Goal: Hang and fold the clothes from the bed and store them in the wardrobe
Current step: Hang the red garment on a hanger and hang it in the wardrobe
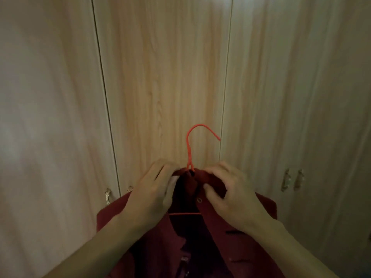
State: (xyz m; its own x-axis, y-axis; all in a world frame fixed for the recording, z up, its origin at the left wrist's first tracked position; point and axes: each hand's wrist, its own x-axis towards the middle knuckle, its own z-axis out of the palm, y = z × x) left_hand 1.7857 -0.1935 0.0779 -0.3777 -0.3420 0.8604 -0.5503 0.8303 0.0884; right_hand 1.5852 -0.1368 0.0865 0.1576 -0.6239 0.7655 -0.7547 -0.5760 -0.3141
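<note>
A dark red shirt (180,243) hangs on a red wire hanger (189,149), whose hook sticks up above the collar. My left hand (154,189) grips the left side of the collar. My right hand (226,189) pinches the right collar edge near the top button. The hanger's lower bar shows through the shirt's open front. I hold the shirt in front of the shut wardrobe doors (164,77).
The light wood wardrobe fills the view, all its doors shut. Metal handles sit low at the left (107,194) and in a pair at the right (293,179). Door seams run at both sides of the middle panel.
</note>
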